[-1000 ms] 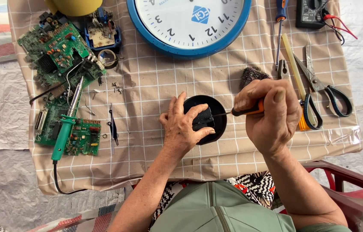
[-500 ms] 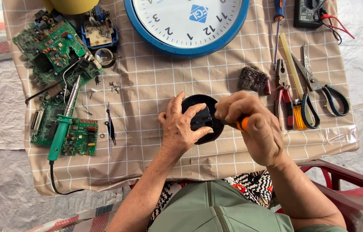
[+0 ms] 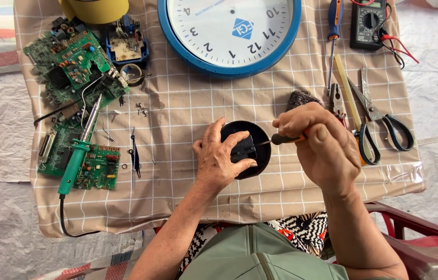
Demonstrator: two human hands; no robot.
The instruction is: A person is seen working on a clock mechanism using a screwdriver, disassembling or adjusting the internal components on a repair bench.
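Two hands work over a low bench (image 3: pixel 188 197) draped in a beige checked cloth under clear plastic, set on a floor (image 3: pixel 1 243) covered with pale sheeting. The left hand (image 3: pixel 219 161) lies spread on a round black disc (image 3: pixel 260 158) near the cloth's middle, fingers pressing its small black block. The right hand (image 3: pixel 320 145) is closed around an orange-handled screwdriver (image 3: pixel 284 139), its tip at that block. A blue-rimmed wall clock (image 3: pixel 229 31) with a white face and a blue diamond emblem lies at the top edge. Green circuit boards (image 3: pixel 71 67) and a green soldering iron (image 3: pixel 76 155) lie to the left; scissors (image 3: pixel 385 119) and a black multimeter (image 3: pixel 368 23) to the right.
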